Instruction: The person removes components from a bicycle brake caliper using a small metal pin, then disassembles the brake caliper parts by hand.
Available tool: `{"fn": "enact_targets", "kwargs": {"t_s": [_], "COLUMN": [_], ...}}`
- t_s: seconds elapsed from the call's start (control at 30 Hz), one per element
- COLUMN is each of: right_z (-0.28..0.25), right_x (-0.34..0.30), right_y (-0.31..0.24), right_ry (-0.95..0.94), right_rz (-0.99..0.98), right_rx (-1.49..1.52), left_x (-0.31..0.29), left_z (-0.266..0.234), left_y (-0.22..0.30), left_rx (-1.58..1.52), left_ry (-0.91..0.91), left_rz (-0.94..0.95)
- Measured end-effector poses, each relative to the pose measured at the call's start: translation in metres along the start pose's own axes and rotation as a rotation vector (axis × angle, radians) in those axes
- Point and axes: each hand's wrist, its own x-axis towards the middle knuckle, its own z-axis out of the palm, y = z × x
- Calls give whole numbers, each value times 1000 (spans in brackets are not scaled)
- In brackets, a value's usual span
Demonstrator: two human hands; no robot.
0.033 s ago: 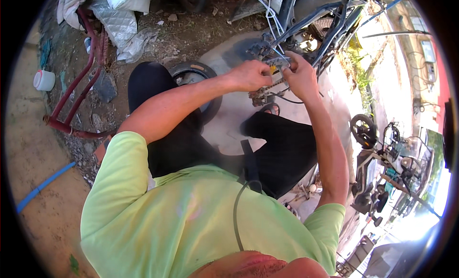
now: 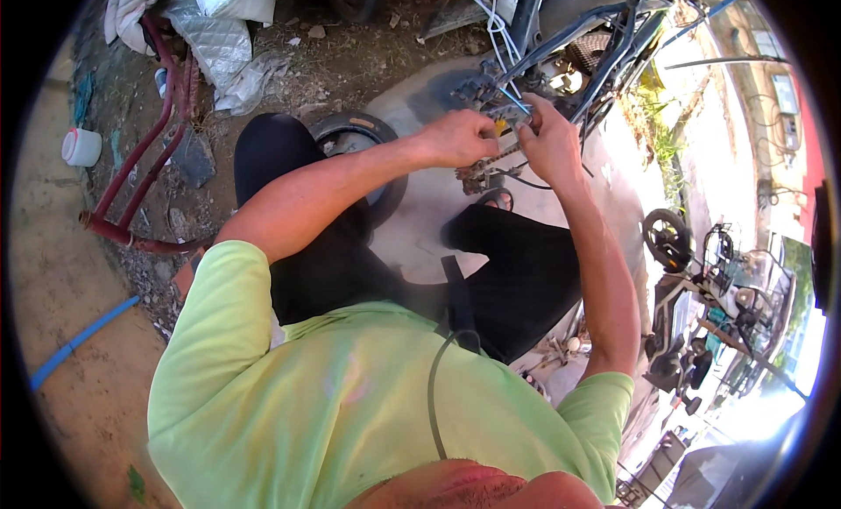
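Both of my hands meet at the lower end of a dark tubular vehicle frame (image 2: 561, 43), at the top centre. My left hand (image 2: 460, 138) is closed, its fingertips pinched beside a small yellow piece (image 2: 500, 125); what they grip is hidden. My right hand (image 2: 554, 148) is bent over the same spot, thumb and fingers drawn together and the index finger reaching higher, close to a thin blue cable (image 2: 515, 99). I cannot make out what it holds. Just below the hands runs a chain-like, rusty part (image 2: 476, 172), with a black cable (image 2: 530, 184) curving away beside it.
A wheel with a black tyre (image 2: 390, 198) lies by my left leg. Farther left are a red metal frame (image 2: 149, 172), a white tub (image 2: 81, 147) and a blue hose (image 2: 83, 341). White cables (image 2: 498, 27) hang by the vehicle frame. Parked two-wheelers (image 2: 727, 290) stand at right.
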Motion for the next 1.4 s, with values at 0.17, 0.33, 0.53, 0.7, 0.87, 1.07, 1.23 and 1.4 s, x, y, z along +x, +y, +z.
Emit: {"fn": "enact_targets", "kwargs": {"t_s": [0.17,0.33,0.53,0.7,0.87,1.07,1.23,1.4], "right_z": [13,0,3,4,-5,-18,-38,-36], "right_x": [1,9,27,26,18,40,58,60], "right_y": [24,19,35,38,31,42,20,-16], "right_ry": [164,-16,183,145,-74,-339,-461,-447], "right_rz": [-269,-164,-604,-575,-400,-284,-344,-357], "right_rx": [-228,-289,-446,-435,-370,-188,-403,-848], "left_x": [3,2,-3,-5,-4,2,-3,-1], "left_z": [2,1,0,1,1,4,4,6], "left_y": [0,2,11,12,5,-1,2,-1], "left_rx": [76,97,170,155,135,40,70,133], "left_ry": [4,15,0,15,5,-34,-39,-18], "left_rz": [52,56,2,29,30,24,25,50]}}
